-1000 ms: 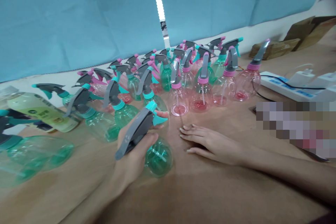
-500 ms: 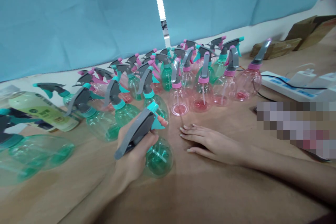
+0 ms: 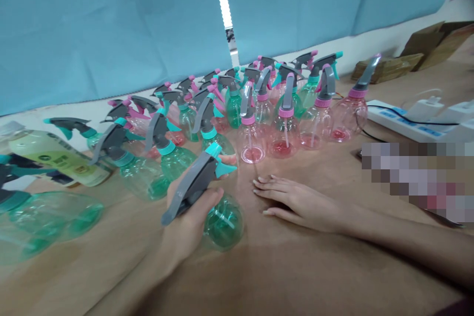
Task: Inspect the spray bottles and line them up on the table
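My left hand [image 3: 190, 217] is wrapped round the grey and teal spray head of a green spray bottle [image 3: 223, 222], whose round body rests on the brown table [image 3: 296, 276]. One finger lies along the teal trigger, which looks released. My right hand [image 3: 296, 200] lies flat on the table just right of the bottle, fingers stretched out and holding nothing.
Several green and pink spray bottles [image 3: 252, 108] stand in rows behind the hands. More green bottles [image 3: 44, 217] lie at the left beside a yellowish bottle [image 3: 55, 155]. A white power strip [image 3: 414, 126] with a black cable and cardboard pieces [image 3: 388, 66] sit at the right.
The finger on the teal trigger pulled in half a second ago and is stretched out again now. The bottle and my right hand stayed in place.
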`<state>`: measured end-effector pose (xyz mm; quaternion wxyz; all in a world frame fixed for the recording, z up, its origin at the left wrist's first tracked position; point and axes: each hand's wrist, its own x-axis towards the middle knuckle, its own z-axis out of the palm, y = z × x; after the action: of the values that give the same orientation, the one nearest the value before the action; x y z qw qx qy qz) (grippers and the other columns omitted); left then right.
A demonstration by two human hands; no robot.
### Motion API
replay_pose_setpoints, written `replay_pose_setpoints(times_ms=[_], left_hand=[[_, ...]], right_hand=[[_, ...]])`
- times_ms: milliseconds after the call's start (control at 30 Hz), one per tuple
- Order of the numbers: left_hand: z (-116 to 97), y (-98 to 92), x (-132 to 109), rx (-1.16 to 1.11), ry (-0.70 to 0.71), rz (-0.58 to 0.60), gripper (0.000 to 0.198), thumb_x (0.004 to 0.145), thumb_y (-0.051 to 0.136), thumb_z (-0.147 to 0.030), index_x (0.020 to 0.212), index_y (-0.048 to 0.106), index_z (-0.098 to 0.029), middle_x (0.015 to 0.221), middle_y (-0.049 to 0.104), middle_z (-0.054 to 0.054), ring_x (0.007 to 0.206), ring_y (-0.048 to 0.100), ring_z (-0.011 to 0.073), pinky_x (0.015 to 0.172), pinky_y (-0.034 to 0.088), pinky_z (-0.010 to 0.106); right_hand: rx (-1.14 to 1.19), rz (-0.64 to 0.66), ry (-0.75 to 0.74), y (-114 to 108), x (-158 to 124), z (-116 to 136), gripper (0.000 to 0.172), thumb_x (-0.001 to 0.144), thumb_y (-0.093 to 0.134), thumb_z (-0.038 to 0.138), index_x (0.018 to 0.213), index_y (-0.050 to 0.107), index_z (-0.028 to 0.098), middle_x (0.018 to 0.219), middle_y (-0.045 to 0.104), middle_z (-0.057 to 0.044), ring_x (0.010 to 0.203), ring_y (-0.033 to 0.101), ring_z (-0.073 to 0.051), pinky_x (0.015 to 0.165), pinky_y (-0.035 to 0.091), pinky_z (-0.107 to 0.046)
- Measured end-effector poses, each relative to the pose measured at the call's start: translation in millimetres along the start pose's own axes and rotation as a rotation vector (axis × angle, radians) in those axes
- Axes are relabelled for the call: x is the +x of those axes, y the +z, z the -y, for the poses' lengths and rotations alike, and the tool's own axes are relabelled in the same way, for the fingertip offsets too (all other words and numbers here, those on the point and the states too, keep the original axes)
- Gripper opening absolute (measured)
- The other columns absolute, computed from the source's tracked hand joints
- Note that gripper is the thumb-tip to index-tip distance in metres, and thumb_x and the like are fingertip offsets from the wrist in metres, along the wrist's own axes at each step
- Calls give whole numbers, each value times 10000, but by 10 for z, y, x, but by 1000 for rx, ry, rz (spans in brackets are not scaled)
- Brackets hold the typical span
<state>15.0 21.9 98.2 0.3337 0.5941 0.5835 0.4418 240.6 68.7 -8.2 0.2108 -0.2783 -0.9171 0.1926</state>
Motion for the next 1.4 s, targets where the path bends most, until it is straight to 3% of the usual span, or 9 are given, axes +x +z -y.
replay_pose_setpoints(times_ms=[100,400,633,1000,1200,1400], left_hand=[[-7,10,-12,-39,-35,24,235,693,625,-333,903,668,-237,982,719,53,973,639,283,905,466,401],[6,3,-26,9,-57,-9,240,669,627,-350,859,667,-209,811,720,30,783,645,244,794,494,365],[10,6,-33,-58,-79,13,308,682,640,-330,967,628,-214,896,734,42,893,642,257,815,476,360],[0,-3,-35,-17,-62,27,204,689,615,-334,845,663,-213,866,723,52,824,610,248,810,474,388],[-6,-8,-24,-50,-41,49,302,706,615,-331,985,649,-218,867,729,41,870,651,270,782,485,386],[-48,-1,-21,-76,16,106,284,733,594,-290,1007,658,-249,1082,709,29,914,674,257,801,499,376]], right_hand=[[-2,3,0,-5,4,3,499,965,490,414,1410,477,190,1463,468,-87,1376,389,-238,1161,290,-447],[1,-18,-7,7,4,3,487,965,489,410,1411,477,215,1452,482,-75,1368,403,-237,1157,298,-451],[-29,8,-4,-3,4,2,505,970,477,417,1409,475,167,1464,463,-90,1377,386,-237,1163,288,-445],[-38,15,-3,-13,13,8,511,971,474,424,1403,480,153,1470,455,-92,1381,379,-231,1167,284,-424],[-59,27,-5,-12,10,11,504,976,466,416,1395,487,136,1470,453,-95,1377,387,-232,1164,289,-424],[-70,20,-9,-5,7,1,498,977,464,417,1407,475,165,1473,452,-79,1381,380,-224,1165,288,-422]])
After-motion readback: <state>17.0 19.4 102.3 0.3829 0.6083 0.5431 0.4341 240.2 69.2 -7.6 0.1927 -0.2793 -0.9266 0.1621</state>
